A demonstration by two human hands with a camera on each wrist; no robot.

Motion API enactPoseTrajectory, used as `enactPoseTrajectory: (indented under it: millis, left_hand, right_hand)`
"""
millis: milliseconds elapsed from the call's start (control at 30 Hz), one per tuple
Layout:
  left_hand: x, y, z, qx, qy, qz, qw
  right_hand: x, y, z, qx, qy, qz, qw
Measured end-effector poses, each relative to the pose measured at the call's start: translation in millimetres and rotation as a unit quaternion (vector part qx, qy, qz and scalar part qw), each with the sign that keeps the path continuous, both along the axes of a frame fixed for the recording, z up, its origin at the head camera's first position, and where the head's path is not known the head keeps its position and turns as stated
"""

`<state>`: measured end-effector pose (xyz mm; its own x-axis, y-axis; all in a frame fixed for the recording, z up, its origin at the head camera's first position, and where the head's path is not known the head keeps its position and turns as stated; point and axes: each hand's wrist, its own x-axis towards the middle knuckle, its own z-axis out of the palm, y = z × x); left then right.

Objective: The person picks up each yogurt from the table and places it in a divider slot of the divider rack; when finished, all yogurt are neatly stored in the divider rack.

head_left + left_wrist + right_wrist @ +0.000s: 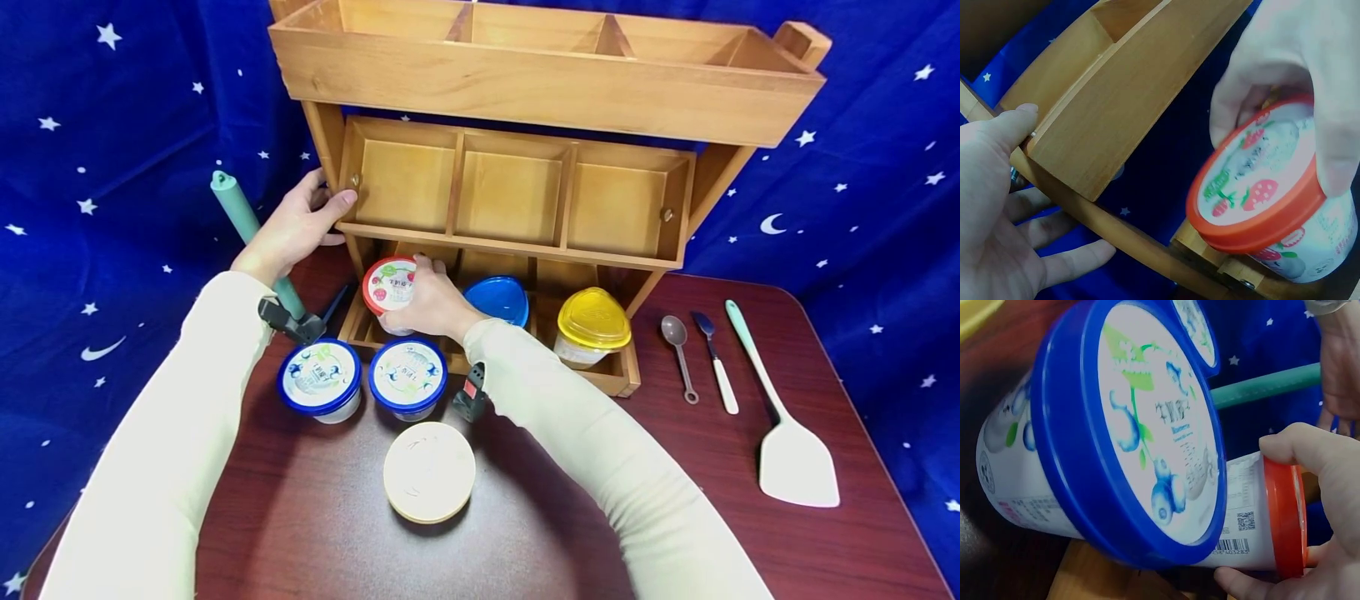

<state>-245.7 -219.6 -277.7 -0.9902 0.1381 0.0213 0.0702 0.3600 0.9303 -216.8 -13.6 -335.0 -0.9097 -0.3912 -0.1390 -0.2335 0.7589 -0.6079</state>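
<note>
My left hand (294, 227) holds the left side of the wooden rack (547, 92) beside its middle shelf, thumb in front and fingers behind the post. With my right hand (433, 304) I grip a tub with a red, strawberry-printed lid (1254, 175) by its rim, over the left part of the bottom shelf. Beside it on that shelf sits a blue-lidded container (498, 300), partly hidden by my right hand. A container with a yellow lid (594, 321) stands at the shelf's right end. Two blueberry-printed tubs, one left (321, 377) and one right (408, 377), stand in front of the rack.
A round cream-lidded container (429, 472) stands nearest me. Right of the rack lie a measuring spoon (677, 337), a spreader knife (717, 367) and a white spatula (797, 462). A green rod-like item (240, 208) leans behind my left wrist. Star-patterned blue cloth (97, 275) hangs around the table.
</note>
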Motion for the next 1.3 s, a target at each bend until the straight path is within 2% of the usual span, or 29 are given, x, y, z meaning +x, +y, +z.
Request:
enactPoseTrajectory:
  millis: [367, 800, 1100, 1300]
  left_hand:
    - [-0.1, 1, 0.7, 0.0, -0.002, -0.001, 1.0]
    - [-0.3, 2, 2.9, 0.002, -0.005, -0.001, 1.0]
    - [0.7, 1, 2.7, 0.0, -0.008, -0.001, 1.0]
    - [1.3, 0, 1.7, 0.001, -0.007, -0.002, 1.0]
  right_hand:
    - [-5.3, -4, -7.7, 0.044, -0.006, -0.004, 0.999]
    - [-5.2, -7, -13.8, 0.049, -0.014, -0.01, 0.999]
    - [-3.8, -9, -12.0, 0.054, -0.016, -0.005, 0.998]
    - [-4.2, -8, -0.7, 0.058, 0.009, 0.006, 0.998]
